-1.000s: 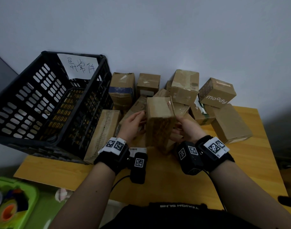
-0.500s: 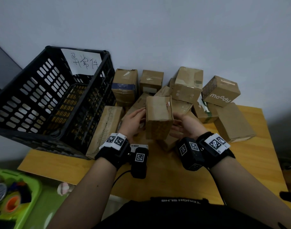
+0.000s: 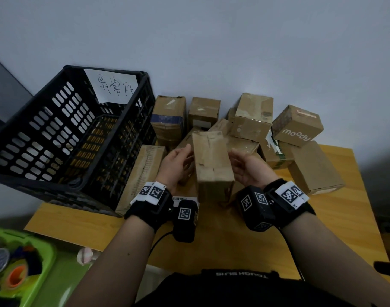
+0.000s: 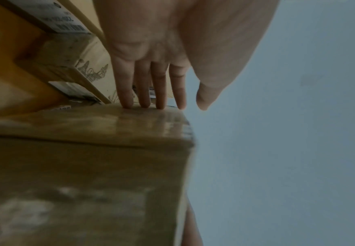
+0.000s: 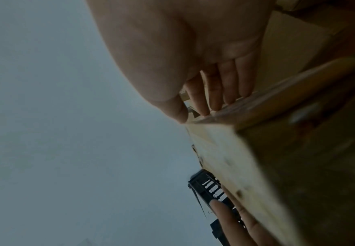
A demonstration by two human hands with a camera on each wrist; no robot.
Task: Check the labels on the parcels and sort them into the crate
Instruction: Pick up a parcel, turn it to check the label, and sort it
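Note:
I hold an oblong brown cardboard parcel (image 3: 211,160) between both hands above the wooden table (image 3: 333,218), tilted so its long taped face points up at me. My left hand (image 3: 178,160) presses straight fingers (image 4: 142,86) against its left side, thumb free. My right hand (image 3: 247,167) supports the right side, with fingers behind the parcel (image 5: 298,166) and the thumb at its upper edge. No label shows on the faces I see. The black slatted crate (image 3: 56,134) stands to the left, holding nothing I can see, with a handwritten paper sign (image 3: 114,87) on its far wall.
Several cardboard parcels are piled against the wall behind my hands, among them a "moody" box (image 3: 297,125). A long flat box (image 3: 143,173) lies beside the crate. A barcode label (image 3: 183,198) shows under my left wrist. A green bin (image 3: 23,273) sits below the table's left corner.
The parcel stood upright between my hands; it has tipped toward me, so its long face now points up. Both hands stayed at its sides.

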